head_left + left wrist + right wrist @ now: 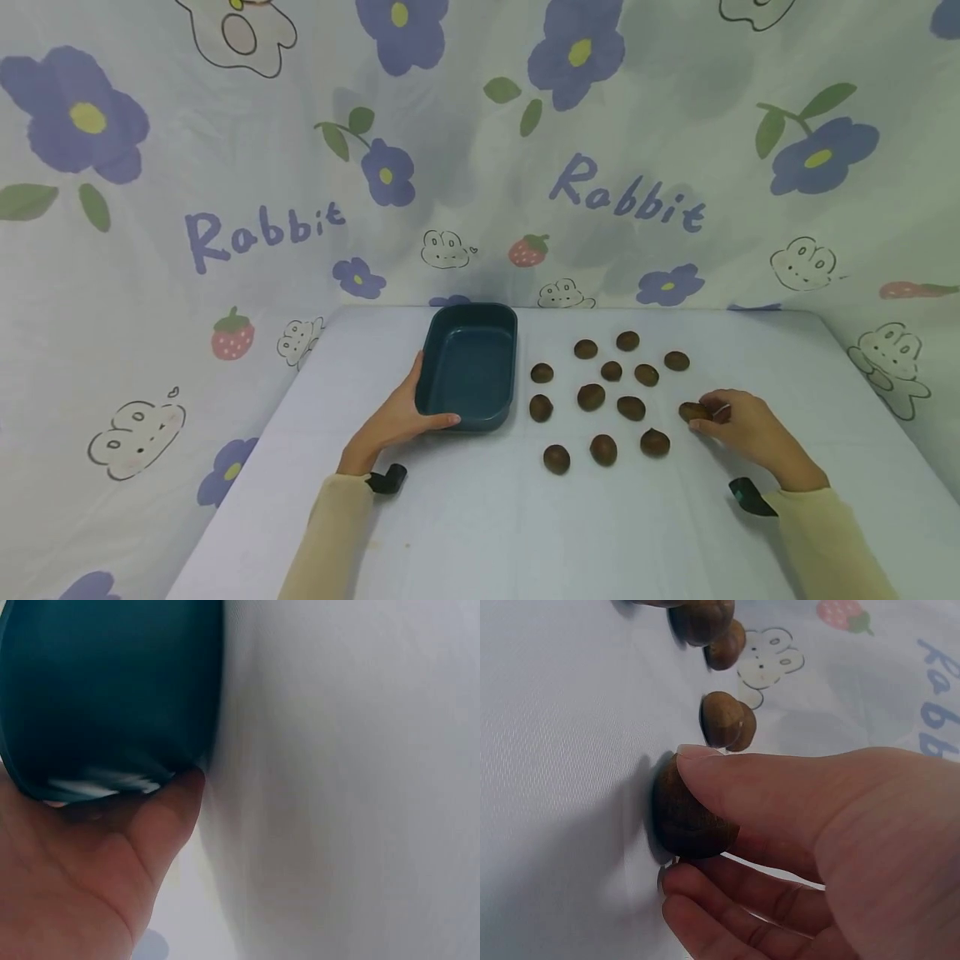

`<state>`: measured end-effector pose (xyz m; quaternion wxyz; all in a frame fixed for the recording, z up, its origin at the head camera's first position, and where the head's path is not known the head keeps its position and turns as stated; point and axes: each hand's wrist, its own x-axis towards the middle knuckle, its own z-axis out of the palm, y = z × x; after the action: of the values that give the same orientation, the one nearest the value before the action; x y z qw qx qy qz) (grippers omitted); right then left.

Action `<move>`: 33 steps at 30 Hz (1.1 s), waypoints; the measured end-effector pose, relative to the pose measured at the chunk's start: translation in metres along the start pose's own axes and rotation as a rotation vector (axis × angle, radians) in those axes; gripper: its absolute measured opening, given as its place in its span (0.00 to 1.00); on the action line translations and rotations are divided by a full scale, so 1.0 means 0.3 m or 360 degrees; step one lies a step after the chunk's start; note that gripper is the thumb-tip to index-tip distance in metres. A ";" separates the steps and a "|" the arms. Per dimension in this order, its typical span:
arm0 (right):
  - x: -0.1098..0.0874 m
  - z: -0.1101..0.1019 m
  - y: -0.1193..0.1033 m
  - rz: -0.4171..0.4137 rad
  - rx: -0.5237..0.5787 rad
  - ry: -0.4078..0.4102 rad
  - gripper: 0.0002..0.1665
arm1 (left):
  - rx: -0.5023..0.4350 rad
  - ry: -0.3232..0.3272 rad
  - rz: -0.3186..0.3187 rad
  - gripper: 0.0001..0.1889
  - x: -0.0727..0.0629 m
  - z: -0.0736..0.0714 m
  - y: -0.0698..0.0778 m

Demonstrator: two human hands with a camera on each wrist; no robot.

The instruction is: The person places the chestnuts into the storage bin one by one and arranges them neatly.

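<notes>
At the near left corner of a dark teal rectangular dish (pixel 474 375), my left hand (pixel 393 418) grips the wall, thumb along the near side and fingers along the left side. The left wrist view shows that thumb against the dish (pixel 112 697), which holds nothing in the head view. Over on the right, my right hand (pixel 753 431) pinches a brown chestnut (pixel 694 411) between thumb and fingers. Close up in the right wrist view, the chestnut (pixel 690 817) is at the white tabletop, partly covered by the thumb; whether it touches the surface I cannot tell.
Several loose chestnuts (pixel 591 397) lie spread between the dish and my right hand. The nearest to that hand is a chestnut (pixel 655 443) to its left. A patterned cloth (pixel 450 167) hangs behind and beside the white table (pixel 570 533).
</notes>
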<state>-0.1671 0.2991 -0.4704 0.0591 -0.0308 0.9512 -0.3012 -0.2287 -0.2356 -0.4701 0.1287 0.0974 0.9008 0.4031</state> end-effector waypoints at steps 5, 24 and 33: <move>-0.004 0.000 -0.003 -0.0019 -0.0002 0.0014 0.28 | -0.0014 0.0031 0.0034 0.72 0.011 0.010 -0.007; -0.003 0.013 -0.017 -0.0032 0.0052 0.0067 0.25 | 0.0028 0.0060 -0.0085 0.71 0.004 0.016 -0.003; 0.004 0.024 -0.010 -0.0081 0.0045 0.0119 0.22 | 0.0045 0.0055 -0.0079 0.71 0.009 0.018 0.003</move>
<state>-0.1672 0.2926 -0.4746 0.0164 -0.0429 0.9473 -0.3171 -0.2294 -0.2303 -0.4733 0.1217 0.0697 0.9107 0.3886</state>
